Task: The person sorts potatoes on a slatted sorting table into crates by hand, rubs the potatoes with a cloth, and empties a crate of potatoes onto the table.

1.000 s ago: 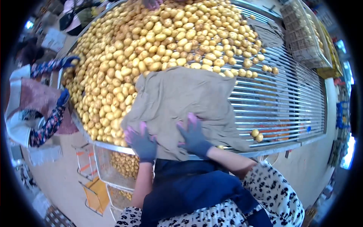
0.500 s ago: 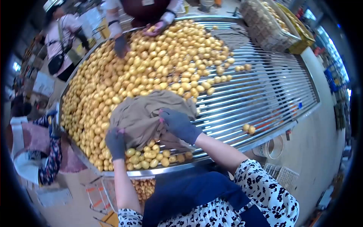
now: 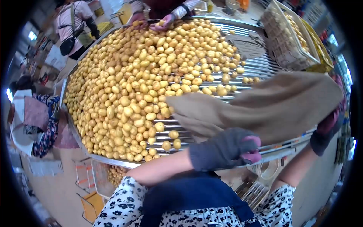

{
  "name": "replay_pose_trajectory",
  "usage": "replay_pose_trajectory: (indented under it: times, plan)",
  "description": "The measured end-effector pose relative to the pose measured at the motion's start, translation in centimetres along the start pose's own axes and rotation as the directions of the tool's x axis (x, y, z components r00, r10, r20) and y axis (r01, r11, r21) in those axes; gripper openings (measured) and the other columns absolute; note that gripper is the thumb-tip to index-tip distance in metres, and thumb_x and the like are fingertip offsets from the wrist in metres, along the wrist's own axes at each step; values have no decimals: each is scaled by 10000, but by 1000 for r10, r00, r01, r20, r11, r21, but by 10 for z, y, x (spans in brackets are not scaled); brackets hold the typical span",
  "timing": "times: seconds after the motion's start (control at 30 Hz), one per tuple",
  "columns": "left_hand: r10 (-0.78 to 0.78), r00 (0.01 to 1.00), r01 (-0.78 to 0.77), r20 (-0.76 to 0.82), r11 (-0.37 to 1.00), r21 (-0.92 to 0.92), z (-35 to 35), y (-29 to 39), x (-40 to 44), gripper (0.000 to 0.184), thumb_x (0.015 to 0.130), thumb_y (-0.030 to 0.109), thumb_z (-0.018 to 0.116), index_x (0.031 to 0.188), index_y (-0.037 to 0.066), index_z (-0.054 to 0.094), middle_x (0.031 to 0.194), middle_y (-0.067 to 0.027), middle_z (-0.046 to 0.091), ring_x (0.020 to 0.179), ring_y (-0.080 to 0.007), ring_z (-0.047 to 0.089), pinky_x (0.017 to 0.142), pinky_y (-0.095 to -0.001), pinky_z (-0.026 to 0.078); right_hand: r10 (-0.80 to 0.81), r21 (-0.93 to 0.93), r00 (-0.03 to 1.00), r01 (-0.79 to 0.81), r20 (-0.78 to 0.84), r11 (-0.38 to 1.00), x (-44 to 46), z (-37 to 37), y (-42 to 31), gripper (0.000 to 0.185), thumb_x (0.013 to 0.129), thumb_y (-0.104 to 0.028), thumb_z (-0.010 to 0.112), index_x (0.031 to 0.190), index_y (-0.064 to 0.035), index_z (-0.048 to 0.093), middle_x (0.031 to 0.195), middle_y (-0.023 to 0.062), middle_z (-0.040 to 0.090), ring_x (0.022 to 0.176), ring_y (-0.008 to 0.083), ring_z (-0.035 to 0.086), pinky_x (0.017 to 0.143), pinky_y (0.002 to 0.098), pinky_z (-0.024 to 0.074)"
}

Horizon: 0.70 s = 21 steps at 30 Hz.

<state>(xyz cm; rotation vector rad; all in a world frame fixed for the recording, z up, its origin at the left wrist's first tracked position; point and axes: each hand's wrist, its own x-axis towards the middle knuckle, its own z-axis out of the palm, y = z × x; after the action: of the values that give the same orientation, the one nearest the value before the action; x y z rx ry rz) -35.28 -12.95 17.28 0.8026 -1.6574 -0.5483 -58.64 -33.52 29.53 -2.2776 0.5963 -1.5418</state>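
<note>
A brown cloth [image 3: 280,106] is stretched out, blurred, above the right part of the barred metal table [image 3: 264,68]. My right hand [image 3: 329,126], in a grey and pink glove, grips its far right edge. Lower down, my left hand [image 3: 227,149], gloved the same way, has its fingers curled closed at the cloth's lower edge; my forearm crosses the table's front rim. Yellow potato-like produce [image 3: 128,87] covers the left and middle of the table. A few loose pieces [image 3: 173,134] lie on the bars near my left hand.
Crates [image 3: 283,34] of the same produce stand at the back right. Another grey cloth [image 3: 247,45] lies near them. Across the table a co-worker's gloved hands [image 3: 162,23] handle pieces; another person [image 3: 34,121] is at left. A white bucket [image 3: 269,168] stands below.
The brown cloth has been lifted off the produce and swung right, spread wide. Both my hands moved right with it. The co-worker's hands across the table drew back towards the far rim.
</note>
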Motion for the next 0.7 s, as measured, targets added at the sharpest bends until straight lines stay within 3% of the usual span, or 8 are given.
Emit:
replay_pose_trajectory:
  times: [0.07,0.13,0.2,0.27,0.37,0.57,0.67,0.7]
  plan:
    - [-34,994,28,107,998,61,14,-32,7,107,843,184,579,859,82,553,842,-83,560,786,-298,567,688,-390,461,-76,-598,987,147,141,788,-13,-24,46,473,957,-228,319,1334,42,415,1388,183,429,1266,262,426,1084,351,283]
    - [-128,990,101,61,939,329,26,-103,-22,145,849,198,575,941,89,603,901,-81,588,874,-273,589,778,-375,485,264,-95,948,-284,-175,954,-100,-73,204,482,969,-242,341,1356,45,374,1403,196,401,1291,286,394,1084,363,278]
    - [-535,840,543,-94,822,171,-9,-128,-49,301,915,297,543,1114,74,581,1087,-97,588,1023,-252,576,907,-336,451,308,-480,948,-306,-78,822,-159,-36,252,477,963,-212,392,1363,46,354,1414,207,370,1312,303,355,1083,375,278]
    - [-631,732,681,-257,658,322,-54,-159,-71,279,912,269,558,1109,72,576,1131,-98,561,1071,-229,541,939,-332,425,781,-683,619,-604,-79,410,-276,-7,337,491,958,-210,433,1385,16,343,1417,193,375,1316,261,361,1079,361,301]
    - [-671,475,880,-569,374,292,-117,-187,-83,229,888,149,490,1080,64,581,1113,-132,585,1046,-298,572,880,-361,455,666,-650,722,-599,-187,467,-324,25,358,519,962,-263,436,1394,5,329,1426,187,358,1323,265,344,1095,371,279]
    - [-583,646,706,-493,212,676,-162,-290,-92,378,919,254,490,1262,98,517,1181,-154,575,1095,-302,551,926,-397,436,530,-534,748,-659,-399,529,-316,52,380,560,970,-341,420,1407,-8,310,1436,172,341,1328,266,329,1111,375,257]
    - [-721,478,755,-502,46,654,-151,-292,-61,433,929,321,472,1320,135,469,1223,-170,549,1122,-336,522,942,-431,419,581,-322,726,-685,-367,653,-263,102,388,569,973,-360,407,1410,-10,307,1437,166,341,1326,263,331,1111,371,257]
    - [-567,625,702,-537,107,704,-145,-313,-80,409,903,329,500,1274,158,504,1144,-149,567,1066,-336,534,897,-435,438,617,-188,713,-691,-333,698,-241,128,390,572,973,-366,402,1410,-10,305,1438,164,341,1326,262,332,1111,370,257]
